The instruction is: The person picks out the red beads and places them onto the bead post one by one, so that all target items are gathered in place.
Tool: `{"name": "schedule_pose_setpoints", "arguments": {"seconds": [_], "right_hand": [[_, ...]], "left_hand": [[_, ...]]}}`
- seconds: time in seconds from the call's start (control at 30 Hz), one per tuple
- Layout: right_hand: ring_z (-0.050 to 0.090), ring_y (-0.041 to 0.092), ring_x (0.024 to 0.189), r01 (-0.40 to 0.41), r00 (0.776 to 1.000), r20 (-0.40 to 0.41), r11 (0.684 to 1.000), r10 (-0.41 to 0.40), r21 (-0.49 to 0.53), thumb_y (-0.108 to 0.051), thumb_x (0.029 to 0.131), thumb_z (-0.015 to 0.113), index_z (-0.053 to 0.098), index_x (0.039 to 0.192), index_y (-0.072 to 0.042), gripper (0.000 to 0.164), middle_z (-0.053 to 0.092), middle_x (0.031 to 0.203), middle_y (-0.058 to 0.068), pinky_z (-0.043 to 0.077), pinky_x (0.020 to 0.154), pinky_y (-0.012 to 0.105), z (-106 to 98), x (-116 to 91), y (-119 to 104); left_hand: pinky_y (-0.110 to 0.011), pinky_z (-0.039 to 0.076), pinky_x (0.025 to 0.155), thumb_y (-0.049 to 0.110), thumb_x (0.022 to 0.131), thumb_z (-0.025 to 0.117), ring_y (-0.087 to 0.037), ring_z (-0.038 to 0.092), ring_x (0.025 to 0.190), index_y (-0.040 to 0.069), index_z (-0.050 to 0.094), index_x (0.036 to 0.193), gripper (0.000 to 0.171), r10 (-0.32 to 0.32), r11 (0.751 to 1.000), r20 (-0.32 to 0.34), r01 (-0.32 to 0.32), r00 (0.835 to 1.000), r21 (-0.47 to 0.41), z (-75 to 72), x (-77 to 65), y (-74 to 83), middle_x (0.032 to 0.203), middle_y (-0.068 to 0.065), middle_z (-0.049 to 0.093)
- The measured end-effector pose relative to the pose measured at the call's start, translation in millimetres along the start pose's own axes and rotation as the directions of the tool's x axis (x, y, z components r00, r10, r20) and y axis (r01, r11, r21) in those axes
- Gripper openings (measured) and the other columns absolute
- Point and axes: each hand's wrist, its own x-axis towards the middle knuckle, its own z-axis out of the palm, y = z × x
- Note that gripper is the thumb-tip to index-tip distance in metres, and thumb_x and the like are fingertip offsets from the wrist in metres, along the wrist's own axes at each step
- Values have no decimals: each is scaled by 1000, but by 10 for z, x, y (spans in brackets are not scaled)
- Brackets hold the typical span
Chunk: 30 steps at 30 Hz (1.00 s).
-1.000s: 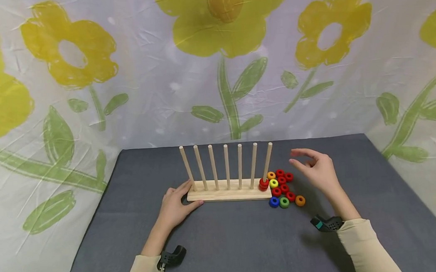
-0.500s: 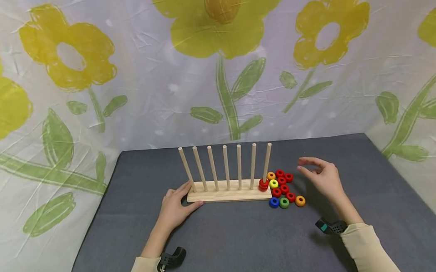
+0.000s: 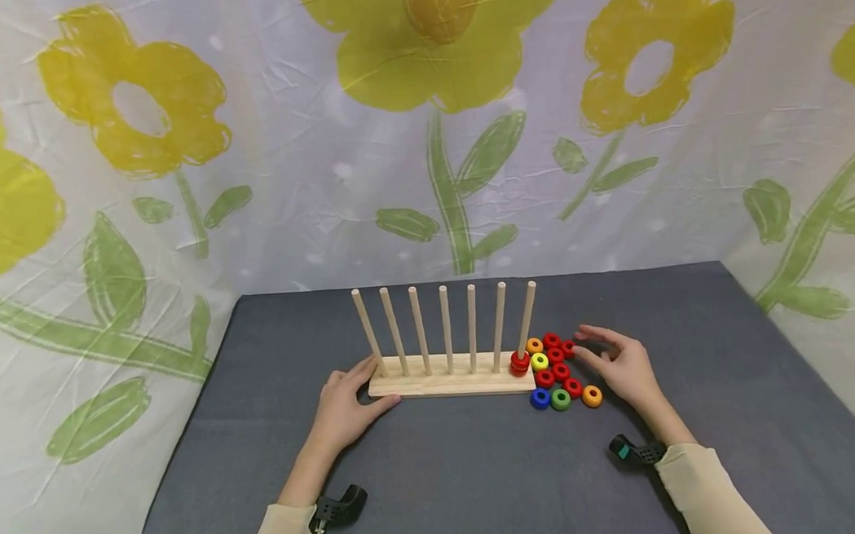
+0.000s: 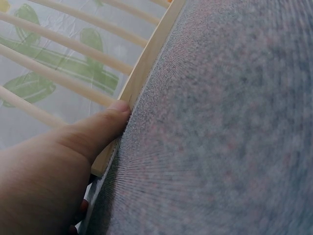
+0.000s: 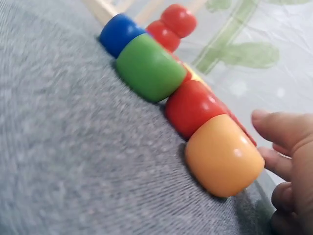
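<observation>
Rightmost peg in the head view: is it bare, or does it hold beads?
It holds beads: the head view shows two red beads stacked at the foot of the rightmost peg, its upper length bare.

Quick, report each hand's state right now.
Left hand: holding the left end of the wooden base.
Right hand: open, holding nothing, close beside a red bead; whether they touch cannot be told.

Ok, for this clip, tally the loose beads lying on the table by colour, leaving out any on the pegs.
Red beads: 6
Orange beads: 2
Yellow bead: 1
Blue bead: 1
Green bead: 1
Total: 11
</observation>
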Motion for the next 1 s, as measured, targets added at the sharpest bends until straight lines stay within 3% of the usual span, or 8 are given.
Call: {"name": "schedule_pose_setpoints", "arguments": {"seconds": [0.07, 0.17, 0.27, 0.37, 1.0], "right_hand": [[31, 10, 40, 6, 1000, 23, 999, -5, -42, -29, 93, 79, 68, 132, -6, 47, 72, 114, 9, 29, 40, 29, 15, -14, -5], [32, 11, 38, 0, 999, 46, 994, 5, -114, -32, 91, 81, 71, 130, -9, 46, 72, 88, 4, 28, 39, 29, 24, -35, -12], [32, 11, 38, -9, 999, 50, 986, 17, -164, -31, 90, 81, 72, 127, -11, 43, 55, 59, -1, 27, 39, 29, 27, -52, -17], [31, 11, 39, -5, 999, 51, 982, 14, -187, -30, 92, 80, 73, 125, -12, 38, 41, 49, -4, 26, 40, 28, 28, -61, -18], [31, 9, 40, 22, 999, 39, 984, -15, -179, -24, 92, 80, 74, 123, -10, 34, 40, 50, -5, 26, 40, 28, 46, -20, -31]], "left_hand": [[-51, 39, 90, 53, 84, 81, -29, 49, 104, 13, 47, 154, 88, -2, 1000, -1, 2, 1000, 3, 0, -7, -3, 154, -7, 47], [-50, 39, 89, 54, 84, 80, -28, 49, 102, 13, 47, 154, 88, -1, 1000, 1, 1, 1000, 6, 3, -12, -5, 154, -6, 47], [-48, 39, 87, 54, 84, 80, -27, 49, 100, 13, 47, 154, 88, 3, 1000, 6, -3, 1000, 6, 4, -10, 1, 154, -6, 47], [-48, 39, 86, 54, 84, 80, -26, 48, 98, 12, 48, 154, 88, 0, 1000, 7, 0, 1000, 2, -1, -7, 12, 154, -6, 47], [-46, 39, 83, 55, 83, 81, -25, 48, 94, 13, 49, 153, 88, -1, 1000, -14, 1, 1000, 1, -3, 5, 1, 153, -6, 48]]}}
